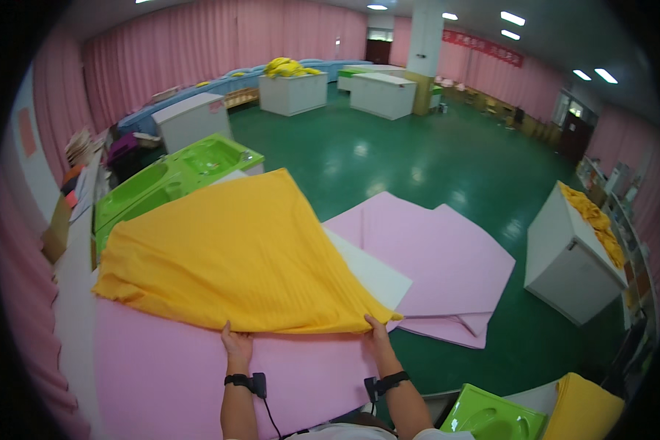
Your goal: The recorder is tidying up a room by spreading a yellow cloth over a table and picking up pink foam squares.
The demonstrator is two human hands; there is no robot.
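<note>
A large yellow cloth (227,242) is spread in front of me, its near edge running across both hands. My left hand (236,342) is closed on that edge near the middle, the fingertips partly under the fabric. Near the cloth's right corner, my right hand (377,331) pinches the same edge. Beneath the cloth lies a pink sheet or pad (161,367), showing along the near side. A white panel (378,271) sticks out from under the cloth on the right. Dark straps with small boxes and cables sit on both wrists.
More pink sheets (440,257) lie to the right. A bright green basin unit (169,176) stands at the far left, another green basin (491,414) at the lower right beside a folded yellow cloth (583,400). White cabinets (572,264), some topped with yellow fabric, stand around the green floor.
</note>
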